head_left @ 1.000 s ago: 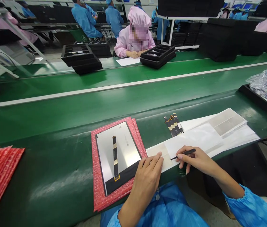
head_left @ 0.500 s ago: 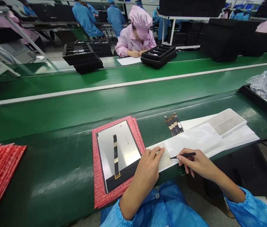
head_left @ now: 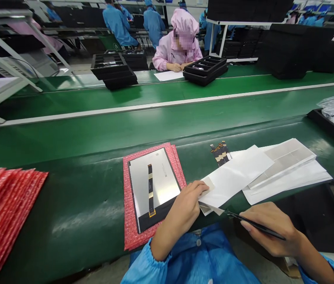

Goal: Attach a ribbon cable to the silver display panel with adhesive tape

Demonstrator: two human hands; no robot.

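My left hand point(head_left: 188, 196) grips the left end of a white backing sheet point(head_left: 237, 169), its fingers bent over a beige patch there. The sheet lies at a slant, and a pale strip point(head_left: 215, 210) sticks out below its lower edge. Black tweezers point(head_left: 258, 225) are pinched in my right hand point(head_left: 273, 227), their tips close to that strip; whether they touch it I cannot tell. Left of my hands, a display panel point(head_left: 152, 189) rests on red bubble-wrap pouches point(head_left: 129, 221), with a black flex cable point(head_left: 150, 191) lying along it.
More flex cables point(head_left: 220, 153) lie behind the sheet. Other white sheets point(head_left: 291, 177) are stacked to the right, below a black tray point(head_left: 332, 128) of clear plastic bags. Red pouches point(head_left: 13, 213) pile up at left. Across the bench, a co-worker in pink point(head_left: 181, 43) sits between black trays.
The backing sheet has swung to a steeper slant, and a pale strip now shows under it. My right hand has moved right and down with the tweezers. The view has shifted slightly left.
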